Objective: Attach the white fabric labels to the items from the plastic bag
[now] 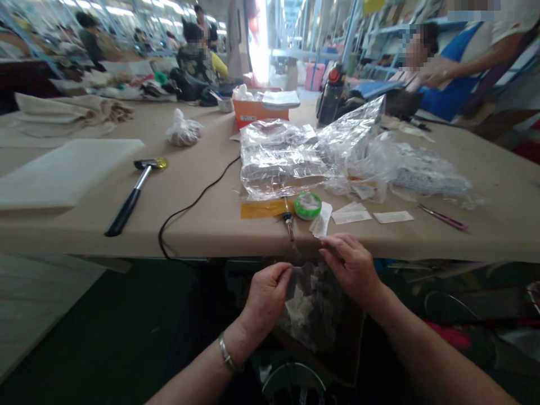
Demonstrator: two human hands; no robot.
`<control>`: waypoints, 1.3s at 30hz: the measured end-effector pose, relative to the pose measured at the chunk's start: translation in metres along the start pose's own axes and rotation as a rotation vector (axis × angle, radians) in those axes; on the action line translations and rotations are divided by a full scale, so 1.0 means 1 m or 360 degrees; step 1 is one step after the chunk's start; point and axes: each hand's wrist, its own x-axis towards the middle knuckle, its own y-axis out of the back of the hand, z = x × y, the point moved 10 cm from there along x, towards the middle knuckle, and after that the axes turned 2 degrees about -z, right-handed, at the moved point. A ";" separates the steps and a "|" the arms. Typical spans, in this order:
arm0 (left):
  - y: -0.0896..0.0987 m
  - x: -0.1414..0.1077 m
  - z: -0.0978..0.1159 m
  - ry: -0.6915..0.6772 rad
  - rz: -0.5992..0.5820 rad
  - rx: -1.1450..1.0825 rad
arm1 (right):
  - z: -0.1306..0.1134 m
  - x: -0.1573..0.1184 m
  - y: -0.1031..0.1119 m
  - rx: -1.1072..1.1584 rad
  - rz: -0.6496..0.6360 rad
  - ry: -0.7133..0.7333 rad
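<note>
My left hand, with a bracelet at its wrist, is closed in a pinch just below the table's front edge. Clear plastic film shows at its fingertips. My right hand is at the edge with thumb and fingers brought close together; what they hold, if anything, is too small to make out. Its fingertips are by several white paper slips. Between the hands, a soldering-iron-like tool points its metal tip at me over yellow tape. Below lies a see-through bag with whitish scraps.
Behind the green tape roll lie clear plastic packages. A hammer and a black cord are left; tweezers are right. Farther back stand an orange box and a dark bottle. Other people sit beyond.
</note>
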 end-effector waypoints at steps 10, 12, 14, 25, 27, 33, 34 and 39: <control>-0.023 -0.013 -0.011 0.0137 -0.0143 -0.0129 | 0.022 0.006 -0.009 -0.0502 -0.0045 0.0264; -0.033 -0.014 -0.007 0.0264 -0.0187 -0.0299 | 0.022 0.005 0.002 -0.0353 0.0064 0.0278; -0.049 -0.016 -0.004 0.0482 -0.0264 -0.0697 | 0.017 0.000 0.015 -0.0249 0.0169 0.0294; -0.105 -0.008 0.015 0.0938 -0.0339 -0.1969 | -0.031 -0.041 0.012 -0.0009 -0.0152 0.0475; -0.104 -0.011 0.005 0.0984 -0.0347 -0.1743 | -0.001 -0.022 0.019 -0.0204 -0.0119 0.0238; -0.099 -0.016 -0.006 0.0975 -0.0384 -0.1402 | 0.063 0.002 0.013 -0.0877 -0.0299 -0.0077; -0.099 -0.016 -0.007 0.0977 -0.0369 -0.1393 | 0.064 -0.001 0.011 -0.0887 -0.0296 -0.0054; -0.099 -0.014 -0.003 0.1028 -0.0353 -0.1391 | 0.064 -0.016 0.025 -0.0623 -0.0019 0.0083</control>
